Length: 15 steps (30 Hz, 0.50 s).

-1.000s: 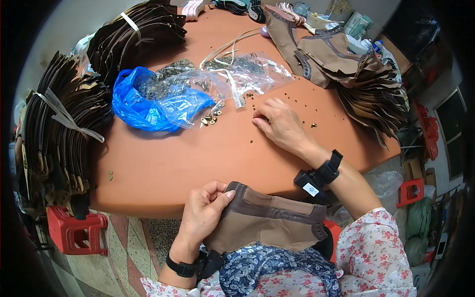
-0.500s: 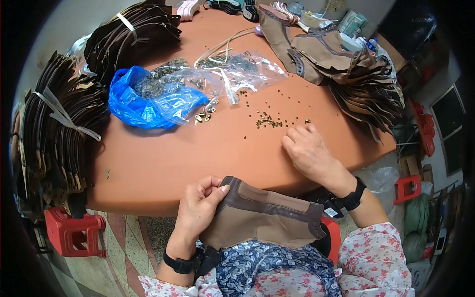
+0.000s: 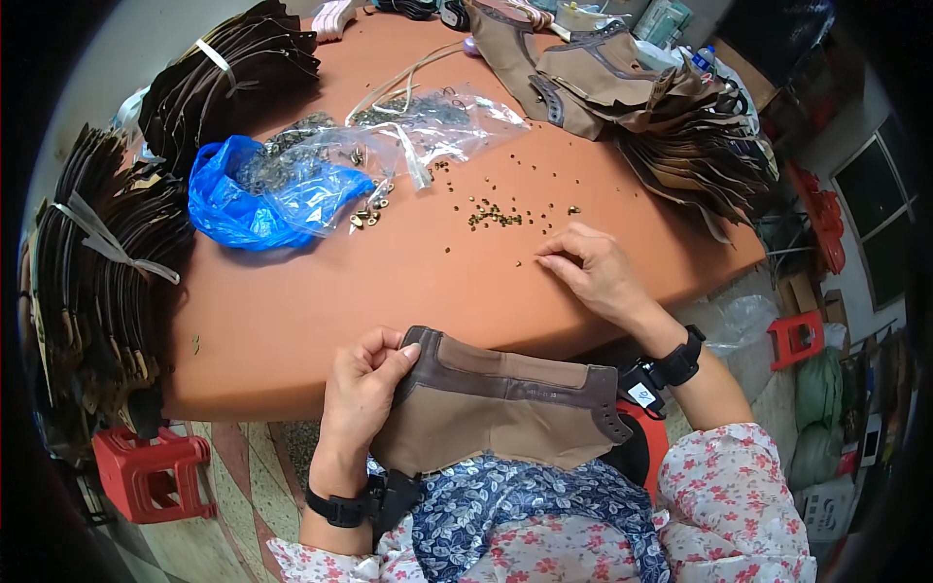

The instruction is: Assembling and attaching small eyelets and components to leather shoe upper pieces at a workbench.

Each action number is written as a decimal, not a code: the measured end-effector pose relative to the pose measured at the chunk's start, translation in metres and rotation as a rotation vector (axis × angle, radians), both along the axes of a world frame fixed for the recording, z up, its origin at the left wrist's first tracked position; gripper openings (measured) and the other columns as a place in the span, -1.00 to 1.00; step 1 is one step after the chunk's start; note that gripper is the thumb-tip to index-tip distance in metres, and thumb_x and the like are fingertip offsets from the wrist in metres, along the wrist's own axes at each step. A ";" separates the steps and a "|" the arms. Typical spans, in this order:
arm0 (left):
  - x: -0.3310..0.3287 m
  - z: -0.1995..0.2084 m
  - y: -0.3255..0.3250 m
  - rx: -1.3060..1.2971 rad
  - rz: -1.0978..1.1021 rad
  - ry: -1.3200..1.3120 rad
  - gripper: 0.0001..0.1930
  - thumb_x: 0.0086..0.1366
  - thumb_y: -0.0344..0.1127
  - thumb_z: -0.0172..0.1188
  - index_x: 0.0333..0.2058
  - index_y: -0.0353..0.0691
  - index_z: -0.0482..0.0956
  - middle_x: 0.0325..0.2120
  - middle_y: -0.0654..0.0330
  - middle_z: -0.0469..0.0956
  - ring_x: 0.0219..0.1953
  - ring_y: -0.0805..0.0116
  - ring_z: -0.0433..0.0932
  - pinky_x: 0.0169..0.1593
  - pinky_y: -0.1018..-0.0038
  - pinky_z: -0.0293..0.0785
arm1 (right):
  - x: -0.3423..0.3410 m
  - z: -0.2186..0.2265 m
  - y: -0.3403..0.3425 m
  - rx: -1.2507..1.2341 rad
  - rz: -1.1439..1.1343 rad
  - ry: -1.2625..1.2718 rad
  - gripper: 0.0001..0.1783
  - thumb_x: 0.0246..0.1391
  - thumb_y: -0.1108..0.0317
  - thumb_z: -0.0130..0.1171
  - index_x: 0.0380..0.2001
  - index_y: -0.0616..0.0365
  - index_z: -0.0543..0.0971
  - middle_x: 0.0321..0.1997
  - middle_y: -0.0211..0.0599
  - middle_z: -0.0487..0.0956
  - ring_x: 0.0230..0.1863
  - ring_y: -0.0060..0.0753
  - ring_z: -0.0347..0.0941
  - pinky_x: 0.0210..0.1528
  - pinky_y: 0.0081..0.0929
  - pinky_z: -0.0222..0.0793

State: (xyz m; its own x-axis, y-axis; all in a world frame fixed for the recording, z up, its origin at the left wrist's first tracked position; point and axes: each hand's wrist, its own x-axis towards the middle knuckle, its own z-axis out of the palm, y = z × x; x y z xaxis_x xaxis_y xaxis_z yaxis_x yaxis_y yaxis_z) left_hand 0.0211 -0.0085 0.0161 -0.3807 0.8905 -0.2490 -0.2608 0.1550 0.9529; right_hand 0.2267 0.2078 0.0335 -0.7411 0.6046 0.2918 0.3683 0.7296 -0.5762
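My left hand (image 3: 364,384) grips the left end of a brown shoe upper (image 3: 496,413), thumb on top. The upper has dark brown trim and a row of small holes at its right end, and lies in front of me over my lap at the table's edge. My right hand (image 3: 595,277) is over the table with thumb and forefinger pinched together; whatever may be between them is too small to make out. One small brass-coloured eyelet (image 3: 519,263) lies just left of those fingertips. Beyond them is a loose scatter of similar eyelets (image 3: 496,216).
A blue plastic bag (image 3: 219,199) and clear bags (image 3: 457,126) of small metal parts lie on the orange tabletop (image 3: 282,321). Bundled dark pieces (image 3: 107,282) stand at left. More brown uppers (image 3: 671,146) are stacked at far right. Red stools (image 3: 151,471) stand beside the table.
The whole view has shifted slightly. My right fingers have gone from curled down to a visible pinch, and a single eyelet now shows beside them. My left hand keeps its hold on the shoe upper.
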 end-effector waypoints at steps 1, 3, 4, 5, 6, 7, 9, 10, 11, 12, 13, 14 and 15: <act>0.001 0.001 0.001 -0.002 0.004 0.000 -0.90 0.28 -0.45 0.13 -0.34 -0.37 0.56 -0.55 0.34 0.57 -0.53 0.72 0.41 -0.43 0.72 0.30 | -0.002 0.000 -0.002 0.007 0.013 0.007 -0.88 0.01 0.41 0.22 -0.37 0.23 0.61 -0.40 -0.16 0.54 -0.34 -0.10 0.48 -0.27 -0.30 0.39; 0.002 0.002 0.001 -0.007 0.014 0.002 -0.90 0.28 -0.45 0.13 -0.34 -0.37 0.56 -0.56 0.34 0.57 -0.53 0.72 0.41 -0.43 0.72 0.30 | -0.005 -0.001 -0.004 0.040 0.034 -0.015 -0.88 0.00 0.41 0.22 -0.37 0.21 0.61 -0.39 -0.18 0.54 -0.32 -0.12 0.47 -0.25 -0.30 0.40; 0.001 0.002 0.001 -0.009 0.012 0.006 -0.90 0.28 -0.45 0.13 -0.34 -0.37 0.56 -0.56 0.33 0.57 -0.53 0.72 0.42 -0.43 0.72 0.30 | -0.007 -0.001 -0.004 0.057 0.047 -0.025 -0.88 0.00 0.41 0.22 -0.37 0.20 0.61 -0.39 -0.18 0.54 -0.31 -0.12 0.47 -0.24 -0.30 0.40; 0.001 0.001 0.001 -0.011 0.011 0.010 -0.90 0.28 -0.45 0.14 -0.34 -0.37 0.56 -0.56 0.33 0.58 -0.53 0.71 0.42 -0.43 0.72 0.31 | -0.009 -0.001 -0.004 0.091 0.065 -0.025 -0.89 0.00 0.40 0.22 -0.38 0.19 0.61 -0.39 -0.19 0.53 -0.30 -0.13 0.47 -0.23 -0.30 0.40; 0.000 0.000 0.000 -0.013 0.012 0.015 -0.90 0.28 -0.45 0.14 -0.34 -0.37 0.56 -0.56 0.33 0.58 -0.53 0.71 0.42 -0.42 0.72 0.31 | -0.011 -0.002 -0.003 0.125 0.083 -0.024 -0.90 -0.01 0.40 0.22 -0.39 0.18 0.61 -0.38 -0.20 0.53 -0.28 -0.14 0.46 -0.22 -0.30 0.40; 0.000 0.000 0.000 -0.010 0.012 0.014 -0.90 0.28 -0.45 0.14 -0.34 -0.37 0.56 -0.56 0.33 0.58 -0.53 0.71 0.42 -0.42 0.73 0.31 | -0.013 -0.002 -0.002 0.158 0.101 -0.023 -0.91 -0.01 0.40 0.22 -0.40 0.16 0.61 -0.38 -0.21 0.53 -0.27 -0.15 0.46 -0.21 -0.29 0.39; 0.001 0.001 0.001 -0.005 0.015 0.013 -0.90 0.28 -0.45 0.14 -0.33 -0.37 0.56 -0.56 0.33 0.58 -0.53 0.71 0.43 -0.42 0.73 0.32 | -0.016 -0.002 0.000 0.205 0.136 -0.044 -0.93 -0.01 0.40 0.22 -0.43 0.14 0.58 -0.39 -0.22 0.52 -0.26 -0.15 0.45 -0.20 -0.28 0.38; 0.000 0.000 0.000 -0.006 0.011 0.008 -0.90 0.28 -0.45 0.14 -0.33 -0.37 0.56 -0.55 0.32 0.58 -0.52 0.71 0.43 -0.42 0.72 0.32 | -0.017 -0.003 0.000 0.226 0.155 -0.053 -0.94 -0.02 0.40 0.21 -0.44 0.13 0.57 -0.40 -0.23 0.52 -0.26 -0.15 0.44 -0.19 -0.28 0.38; 0.000 -0.001 0.000 -0.006 0.007 0.004 -0.90 0.28 -0.45 0.14 -0.33 -0.37 0.57 -0.55 0.32 0.58 -0.52 0.71 0.43 -0.42 0.72 0.32 | -0.018 -0.002 0.001 0.236 0.167 -0.070 -0.93 -0.02 0.40 0.21 -0.45 0.14 0.55 -0.40 -0.22 0.51 -0.27 -0.14 0.44 -0.20 -0.27 0.37; 0.000 -0.002 0.000 -0.007 0.002 -0.001 -0.90 0.28 -0.45 0.13 -0.33 -0.37 0.57 -0.54 0.32 0.58 -0.51 0.71 0.44 -0.41 0.72 0.33 | -0.018 -0.002 0.003 0.246 0.179 -0.087 -0.92 -0.02 0.40 0.21 -0.45 0.14 0.54 -0.40 -0.22 0.51 -0.28 -0.14 0.43 -0.20 -0.27 0.37; -0.001 -0.002 -0.001 -0.003 0.001 0.001 -0.90 0.28 -0.45 0.13 -0.32 -0.37 0.57 -0.53 0.32 0.59 -0.50 0.70 0.44 -0.41 0.71 0.34 | -0.019 -0.002 0.004 0.254 0.193 -0.105 -0.91 -0.02 0.39 0.21 -0.45 0.14 0.52 -0.40 -0.22 0.50 -0.29 -0.13 0.42 -0.21 -0.26 0.36; -0.001 -0.001 -0.002 0.000 -0.002 0.003 -0.89 0.28 -0.44 0.13 -0.31 -0.37 0.57 -0.51 0.31 0.59 -0.49 0.70 0.45 -0.40 0.71 0.35 | -0.018 -0.001 0.004 0.272 0.203 -0.110 -0.90 -0.02 0.39 0.22 -0.45 0.15 0.52 -0.41 -0.21 0.50 -0.29 -0.12 0.42 -0.21 -0.26 0.36; 0.000 0.000 -0.001 0.005 -0.005 0.006 -0.89 0.28 -0.44 0.13 -0.31 -0.37 0.57 -0.50 0.31 0.59 -0.48 0.69 0.46 -0.39 0.71 0.36 | -0.017 0.000 0.006 0.291 0.213 -0.114 -0.89 -0.02 0.38 0.22 -0.45 0.15 0.51 -0.41 -0.20 0.49 -0.29 -0.11 0.42 -0.21 -0.26 0.35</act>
